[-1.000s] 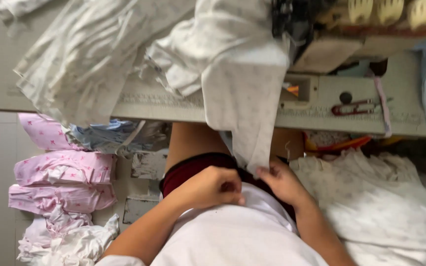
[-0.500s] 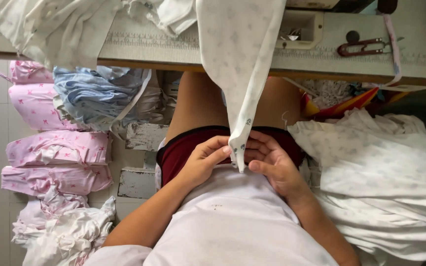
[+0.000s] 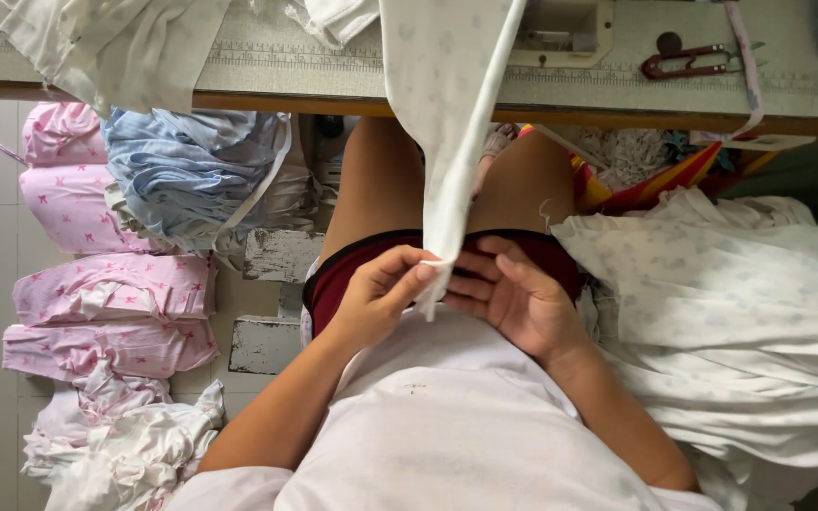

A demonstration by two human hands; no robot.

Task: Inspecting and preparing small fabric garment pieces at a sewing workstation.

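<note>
In the head view, the left hand is pinching the low tip of the white dotted fabric strip hanging from the far table (best kept taut), while the right hand is lying half-open against it, gripping nothing.

Long strip of white, faintly dotted cloth runs off the top edge, so its upper end is out of sight; its lower tip is covered by the fingers of the left hand and the right hand. Grey sewing-machine part on the pale worktable is cut off at the top, and the small red-handled thread snips are too small to tell blade detail. Heap of white dotted fabric runs past the right edge; what lies under it is hidden.
</note>
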